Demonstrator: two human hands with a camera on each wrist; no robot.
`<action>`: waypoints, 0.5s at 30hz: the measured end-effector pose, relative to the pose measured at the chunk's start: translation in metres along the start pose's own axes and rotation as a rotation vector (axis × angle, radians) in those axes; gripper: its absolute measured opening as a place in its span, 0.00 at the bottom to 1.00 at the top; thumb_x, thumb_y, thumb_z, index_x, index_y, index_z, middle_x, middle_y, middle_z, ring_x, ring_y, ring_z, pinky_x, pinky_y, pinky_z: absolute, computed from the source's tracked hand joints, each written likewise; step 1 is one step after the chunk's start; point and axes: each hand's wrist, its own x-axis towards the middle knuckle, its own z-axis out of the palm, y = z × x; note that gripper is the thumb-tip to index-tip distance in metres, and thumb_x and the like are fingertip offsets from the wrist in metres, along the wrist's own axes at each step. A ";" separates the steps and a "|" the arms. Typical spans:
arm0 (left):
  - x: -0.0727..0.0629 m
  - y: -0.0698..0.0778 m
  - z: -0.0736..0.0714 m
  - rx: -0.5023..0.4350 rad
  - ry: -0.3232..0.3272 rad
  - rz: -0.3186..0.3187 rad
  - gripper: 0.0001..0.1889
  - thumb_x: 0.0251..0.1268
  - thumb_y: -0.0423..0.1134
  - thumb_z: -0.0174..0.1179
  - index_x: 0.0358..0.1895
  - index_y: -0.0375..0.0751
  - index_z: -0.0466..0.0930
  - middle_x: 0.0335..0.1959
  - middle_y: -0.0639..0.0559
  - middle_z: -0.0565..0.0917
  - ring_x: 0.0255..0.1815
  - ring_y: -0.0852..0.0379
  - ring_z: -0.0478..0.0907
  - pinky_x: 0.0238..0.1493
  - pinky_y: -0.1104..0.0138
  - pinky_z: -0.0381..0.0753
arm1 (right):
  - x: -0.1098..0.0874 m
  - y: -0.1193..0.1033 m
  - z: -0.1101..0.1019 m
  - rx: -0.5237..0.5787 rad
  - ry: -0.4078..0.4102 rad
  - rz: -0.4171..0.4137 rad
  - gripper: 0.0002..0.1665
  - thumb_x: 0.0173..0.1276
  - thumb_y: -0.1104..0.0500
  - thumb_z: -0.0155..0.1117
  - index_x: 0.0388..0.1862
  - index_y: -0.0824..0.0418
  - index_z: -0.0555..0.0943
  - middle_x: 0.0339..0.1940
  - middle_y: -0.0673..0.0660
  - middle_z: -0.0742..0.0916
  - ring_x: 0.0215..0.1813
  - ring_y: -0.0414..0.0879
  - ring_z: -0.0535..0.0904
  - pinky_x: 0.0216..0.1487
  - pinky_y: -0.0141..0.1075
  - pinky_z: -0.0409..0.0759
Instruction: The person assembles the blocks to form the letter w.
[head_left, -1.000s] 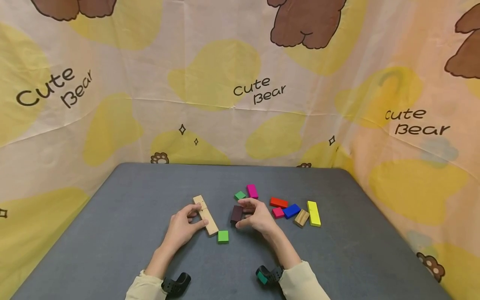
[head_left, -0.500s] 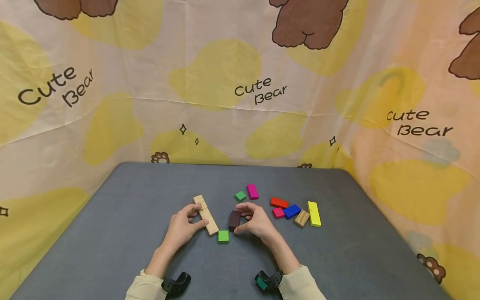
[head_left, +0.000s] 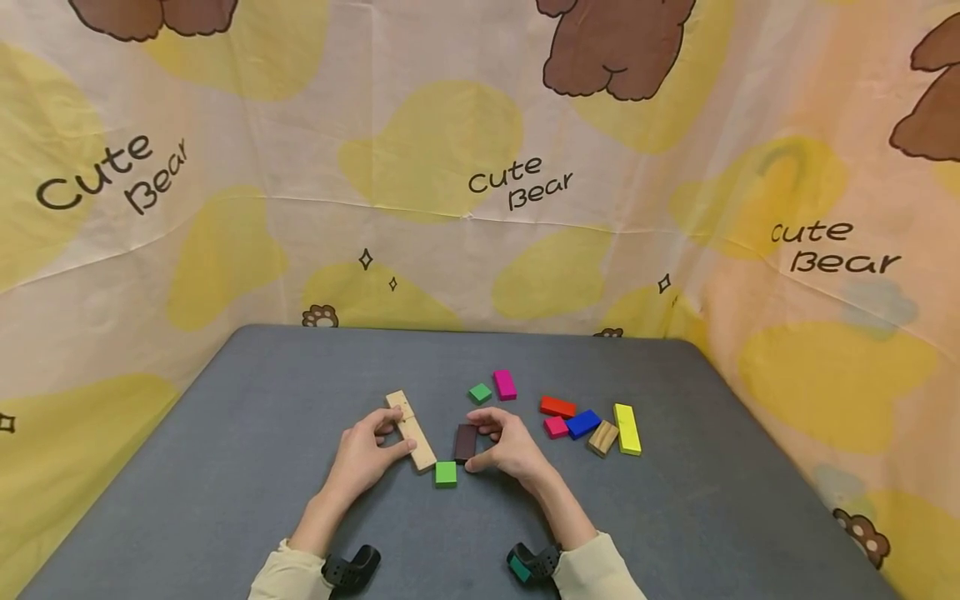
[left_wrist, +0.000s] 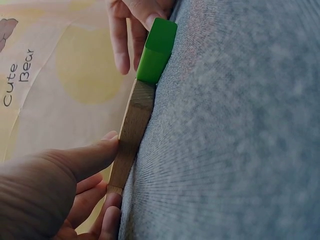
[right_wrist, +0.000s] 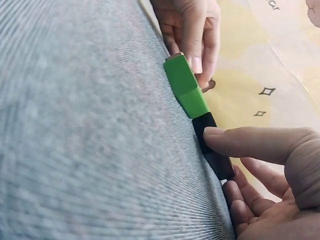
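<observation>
My left hand [head_left: 362, 452] rests its thumb and curled fingers on a long plain wooden block [head_left: 418, 446], at its left side. A shorter wooden block [head_left: 397, 401] lies end to end with it at the far end. Off the near end of the long block sits a bright green block [head_left: 446, 475]. My right hand [head_left: 512, 448] holds a dark brown block [head_left: 465, 443] between thumb and fingertips. In the right wrist view, the dark block [right_wrist: 202, 131] stands right at the corner of the green block [right_wrist: 186, 85], low on the grey surface.
Behind the right hand lie a small green block [head_left: 480, 393] and a magenta block [head_left: 505, 385]. Farther right is a group of red [head_left: 558, 407], pink [head_left: 556, 427], blue [head_left: 583, 424], striped wooden [head_left: 603, 437] and yellow blocks [head_left: 627, 429]. A printed cloth [head_left: 420, 167] hangs behind the grey table [head_left: 300, 358].
My right hand has shifted slightly left and toward me, bringing the dark brown block close to the green one and turning it a little. The left hand has kept its place.
</observation>
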 end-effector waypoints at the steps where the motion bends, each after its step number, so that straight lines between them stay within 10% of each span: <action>1: 0.000 0.000 0.000 0.001 -0.001 -0.001 0.26 0.57 0.38 0.73 0.59 0.35 0.78 0.55 0.40 0.81 0.54 0.42 0.78 0.54 0.49 0.78 | 0.000 0.000 0.000 0.000 -0.005 -0.002 0.41 0.41 0.73 0.81 0.59 0.63 0.79 0.53 0.54 0.82 0.55 0.52 0.73 0.59 0.48 0.68; 15: -0.001 0.000 0.000 0.001 -0.001 -0.006 0.27 0.57 0.38 0.73 0.60 0.35 0.78 0.55 0.40 0.81 0.54 0.42 0.78 0.54 0.49 0.78 | 0.001 0.002 0.000 0.010 -0.027 0.000 0.41 0.41 0.73 0.82 0.59 0.62 0.80 0.53 0.54 0.82 0.56 0.53 0.73 0.60 0.50 0.67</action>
